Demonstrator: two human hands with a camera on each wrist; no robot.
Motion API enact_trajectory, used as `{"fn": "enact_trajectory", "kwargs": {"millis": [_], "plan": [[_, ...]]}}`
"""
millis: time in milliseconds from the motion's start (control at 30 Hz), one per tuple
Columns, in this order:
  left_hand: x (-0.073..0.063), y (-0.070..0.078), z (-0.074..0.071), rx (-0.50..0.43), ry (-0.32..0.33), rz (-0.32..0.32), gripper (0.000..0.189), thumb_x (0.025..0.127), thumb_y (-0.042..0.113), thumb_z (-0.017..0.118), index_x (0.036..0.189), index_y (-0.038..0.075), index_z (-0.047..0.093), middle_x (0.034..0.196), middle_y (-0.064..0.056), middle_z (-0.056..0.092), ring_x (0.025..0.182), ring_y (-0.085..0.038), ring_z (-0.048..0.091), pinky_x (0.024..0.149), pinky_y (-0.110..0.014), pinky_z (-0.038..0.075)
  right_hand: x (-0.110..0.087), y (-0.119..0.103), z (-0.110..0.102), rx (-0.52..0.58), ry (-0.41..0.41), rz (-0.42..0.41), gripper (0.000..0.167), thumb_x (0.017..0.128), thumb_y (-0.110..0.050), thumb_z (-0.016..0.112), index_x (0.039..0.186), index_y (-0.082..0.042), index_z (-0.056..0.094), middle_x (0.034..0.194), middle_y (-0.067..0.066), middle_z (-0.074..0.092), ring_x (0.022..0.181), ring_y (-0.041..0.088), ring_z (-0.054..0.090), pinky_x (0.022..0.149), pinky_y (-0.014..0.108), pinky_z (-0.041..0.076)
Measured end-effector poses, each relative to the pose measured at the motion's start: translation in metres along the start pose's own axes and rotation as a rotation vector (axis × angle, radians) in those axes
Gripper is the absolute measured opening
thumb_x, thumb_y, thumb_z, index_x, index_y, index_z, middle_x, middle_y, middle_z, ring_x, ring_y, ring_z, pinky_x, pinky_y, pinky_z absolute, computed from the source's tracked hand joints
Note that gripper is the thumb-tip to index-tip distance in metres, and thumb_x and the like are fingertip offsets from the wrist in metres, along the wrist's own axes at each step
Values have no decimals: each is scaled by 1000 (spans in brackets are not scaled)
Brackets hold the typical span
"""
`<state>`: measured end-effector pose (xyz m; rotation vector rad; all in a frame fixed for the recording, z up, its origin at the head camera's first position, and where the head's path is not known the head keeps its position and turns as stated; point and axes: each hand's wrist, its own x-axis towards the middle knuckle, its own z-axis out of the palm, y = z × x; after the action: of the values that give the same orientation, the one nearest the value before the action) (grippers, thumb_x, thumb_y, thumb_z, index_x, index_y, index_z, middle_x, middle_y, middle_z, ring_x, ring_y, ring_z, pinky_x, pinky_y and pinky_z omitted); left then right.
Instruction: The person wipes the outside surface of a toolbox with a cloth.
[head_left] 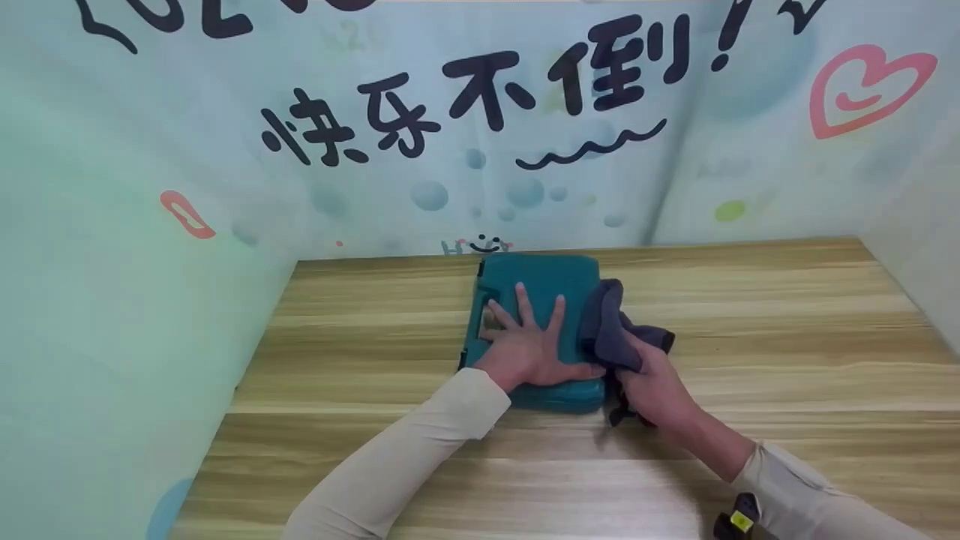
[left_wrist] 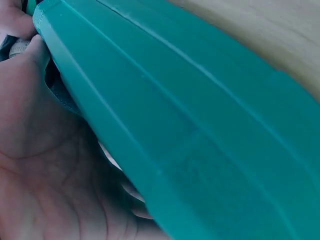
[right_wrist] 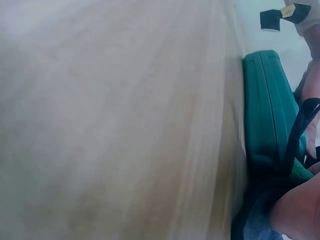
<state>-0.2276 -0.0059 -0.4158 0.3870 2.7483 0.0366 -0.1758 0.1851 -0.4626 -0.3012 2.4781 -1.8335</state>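
A teal hard plastic case (head_left: pixel 559 271) lies flat on the table, its latches along the left side. My left hand (head_left: pixel 525 356) rests on the lid with its fingers spread; the left wrist view shows the palm beside the case's ribbed side (left_wrist: pixel 150 100). At the case's right side my right hand (head_left: pixel 664 390) grips a bunched dark blue cloth (head_left: pixel 611 330), which touches the case. A black strap (right_wrist: pixel 302 122) hangs by that hand in the right wrist view. The right fingertips are partly hidden by the cloth.
The wood-grain table (head_left: pixel 360 330) reaches back to a pale printed backdrop (head_left: pixel 465 187) with dark lettering, just behind the case. Pale walls border the table left and right. A black wrist device (head_left: pixel 736 517) with a yellow label sits at the right sleeve.
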Motion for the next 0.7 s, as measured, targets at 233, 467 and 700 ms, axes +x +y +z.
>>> {"fn": "enact_trajectory", "kwargs": {"millis": [233,467,700], "plan": [[0,1,2,2,-3,11,121,72,99,36,163,33,-10,163,-25,-20,141,-65,-5,101,-74,31,19,5,-5,-28,29,10,65,88,16,46,151,0,47,138,18,56,120,26,49,106,41,36],[0,0,1,3,-20,12,119,74,98,34,163,33,-10,163,-25,-20,140,-66,-5,101,-75,30,41,6,-9,-12,43,33,63,89,14,47,151,2,45,137,20,54,117,29,49,106,42,36],[-1,-2,-1,-16,-35,7,120,72,99,35,162,34,-11,162,-25,-23,140,-66,-7,102,-76,28,68,9,-16,1,47,109,69,92,8,46,159,-7,35,127,22,52,95,33,56,74,34,47]]}}
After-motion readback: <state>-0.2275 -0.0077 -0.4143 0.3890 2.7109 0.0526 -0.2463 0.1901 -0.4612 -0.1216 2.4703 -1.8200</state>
